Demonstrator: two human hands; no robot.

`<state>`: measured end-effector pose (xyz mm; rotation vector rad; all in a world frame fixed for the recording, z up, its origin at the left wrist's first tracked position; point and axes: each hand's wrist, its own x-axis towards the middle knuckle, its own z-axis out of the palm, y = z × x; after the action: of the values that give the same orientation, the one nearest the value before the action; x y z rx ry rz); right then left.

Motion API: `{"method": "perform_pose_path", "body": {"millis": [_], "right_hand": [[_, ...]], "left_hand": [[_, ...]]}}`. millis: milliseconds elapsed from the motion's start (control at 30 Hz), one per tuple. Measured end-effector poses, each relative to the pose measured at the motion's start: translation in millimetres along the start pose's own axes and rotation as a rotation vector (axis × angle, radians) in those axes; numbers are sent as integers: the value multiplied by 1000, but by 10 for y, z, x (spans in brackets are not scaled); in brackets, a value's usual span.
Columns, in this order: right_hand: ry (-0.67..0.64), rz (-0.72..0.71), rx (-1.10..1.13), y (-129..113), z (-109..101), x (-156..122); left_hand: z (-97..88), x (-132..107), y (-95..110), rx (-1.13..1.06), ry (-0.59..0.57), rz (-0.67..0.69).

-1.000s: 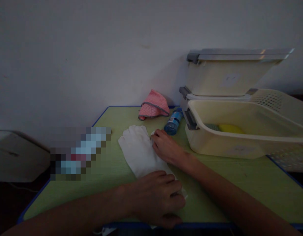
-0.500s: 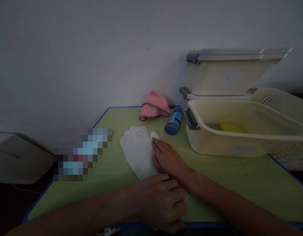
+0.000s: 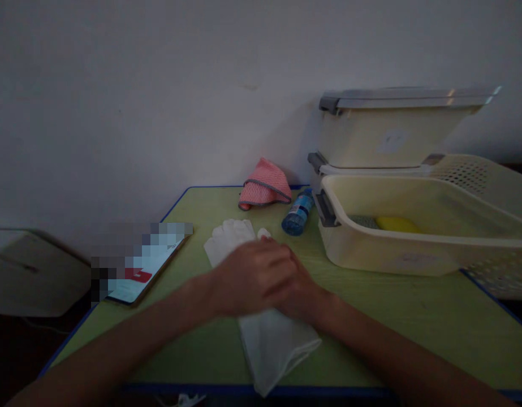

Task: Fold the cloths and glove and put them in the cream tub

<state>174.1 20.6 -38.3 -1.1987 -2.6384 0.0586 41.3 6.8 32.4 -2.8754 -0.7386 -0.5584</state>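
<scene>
A white glove [image 3: 269, 345] lies flat on the table, its fingers pointing away from me and its cuff near the front edge. My left hand [image 3: 256, 277] is over the middle of it, slightly blurred, with bent fingers reaching across my right hand. My right hand [image 3: 303, 291] rests at the glove's thumb side, its fingers mostly hidden behind the left. The glove's fingertips and thumb tip show beyond both hands. Whether either hand grips the fabric is hidden.
A phone [image 3: 152, 265], partly pixelated, lies at the left edge of the green table [image 3: 349, 345]. Behind the glove are a folded pink cloth [image 3: 266, 183] and a blue bottle [image 3: 298, 213] on its side. An open cream bin [image 3: 388, 254] holds a yellow item [image 3: 397, 224]; a lidded bin [image 3: 371, 135] stands behind.
My left hand has moved up and away from the glove's cuff to the middle, beside and over my right hand. The cuff is now uncovered. My right hand stays at nearly the same place.
</scene>
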Motion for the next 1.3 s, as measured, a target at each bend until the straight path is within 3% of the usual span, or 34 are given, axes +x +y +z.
{"method": "perform_pose_path", "body": {"millis": [67,133,200,300,400,500,800,1000,1300], "right_hand": [[-16,22,20,-26,-48,-15],[-48,49,25,-48,-89,-21],[-58,54,28,-55,-103,-24],[-33,40,29,-44,-81,-24],[-23,34,28,-36,-63,-23],[-42,40,36,-41,-74,-19],[-35,38,50,-39,-80,-23],[-34,38,45,-45,-76,-23],[-23,66,34,-80,-127,-34]], "left_hand": [[-208,105,-395,21,-68,-284],[-301,157,-803,-24,-164,-500],[-260,151,-1129,-90,-247,-651],[-48,82,-1383,-154,-323,-697],[158,17,-1437,-177,-351,-682],[250,-7,-1453,-190,-350,-692],[203,60,-1469,-292,-252,-671],[292,61,-1475,-400,-198,-685],[302,47,-1469,-342,-157,-695]]}}
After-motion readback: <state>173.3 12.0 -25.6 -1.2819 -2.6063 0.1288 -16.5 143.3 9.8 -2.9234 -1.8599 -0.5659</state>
